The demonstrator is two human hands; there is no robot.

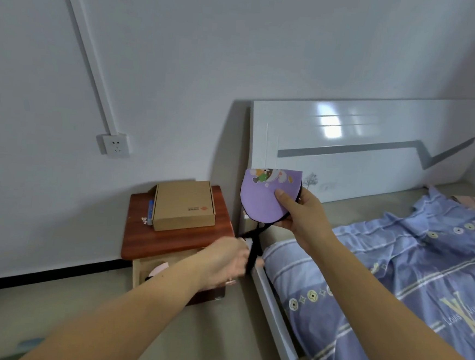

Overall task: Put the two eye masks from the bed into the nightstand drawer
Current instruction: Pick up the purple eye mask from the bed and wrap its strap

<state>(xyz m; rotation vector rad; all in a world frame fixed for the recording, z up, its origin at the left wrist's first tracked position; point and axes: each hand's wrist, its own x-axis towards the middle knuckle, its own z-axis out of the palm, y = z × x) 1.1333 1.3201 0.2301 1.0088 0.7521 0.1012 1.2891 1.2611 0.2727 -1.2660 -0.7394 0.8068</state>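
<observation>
Bed: white glossy headboard [375, 145] with a grey zigzag stripe, white side rail, blue patterned duvet [407, 278] rumpled across the mattress.
Nightstand: reddish-brown wooden top [174, 240], standing just beside the bed against the white wall.
Drawer: pale wooden drawer [149, 269] pulled out under the nightstand top; something pink and rounded [159, 268] lies inside (too hidden by the forearm to identify).
Box: flat brown cardboard box [184, 205], lid down, resting on the nightstand top.
Right hand: raised between nightstand and headboard [304, 216], thumb and fingers pinched on the mask's lower right edge.
Left hand: blurred, above the drawer's right end [224, 264], fingers curled at the hanging strap; whether it actually grips it cannot be told.
Eye mask: purple fabric eye mask [266, 196], folded, cartoon print along the top, held upright in the air.
Strap: black elastic [255, 246] dangling from the mask down to the left hand.
</observation>
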